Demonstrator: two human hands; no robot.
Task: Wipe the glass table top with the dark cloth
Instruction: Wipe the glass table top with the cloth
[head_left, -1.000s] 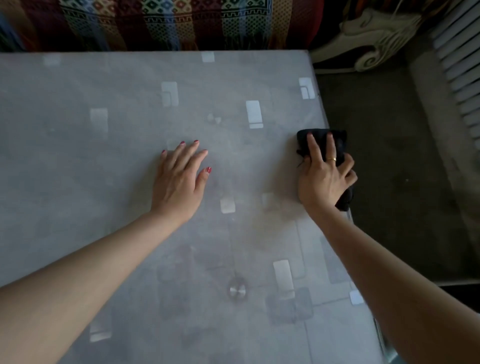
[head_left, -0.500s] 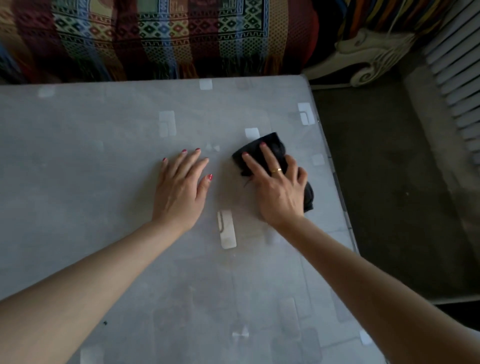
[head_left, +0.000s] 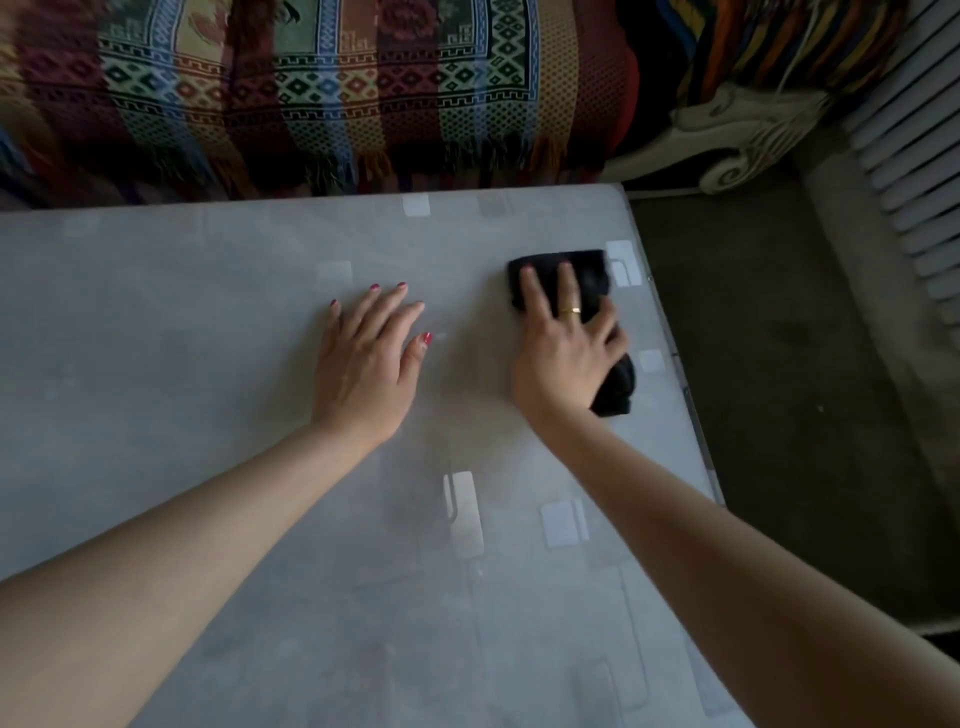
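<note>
The glass table top (head_left: 156, 364) is grey with pale square patches and fills most of the view. A dark cloth (head_left: 587, 273) lies bunched near the table's far right corner. My right hand (head_left: 563, 348) presses down on the cloth with straight, spread fingers; the cloth shows beyond my fingertips and beside my little finger. My left hand (head_left: 369, 358) rests flat on the glass in the middle, fingers straight, a hand's width left of the cloth.
A patterned, fringed blanket (head_left: 322, 93) covers a sofa along the table's far edge. A white carved furniture leg (head_left: 737, 135) stands on dark carpet (head_left: 779, 389) right of the table. A white slatted radiator (head_left: 914, 156) is at the far right.
My right hand has slid the cloth from the table's middle back toward the right edge and further away from me. The left hand has stayed put on the glass.
</note>
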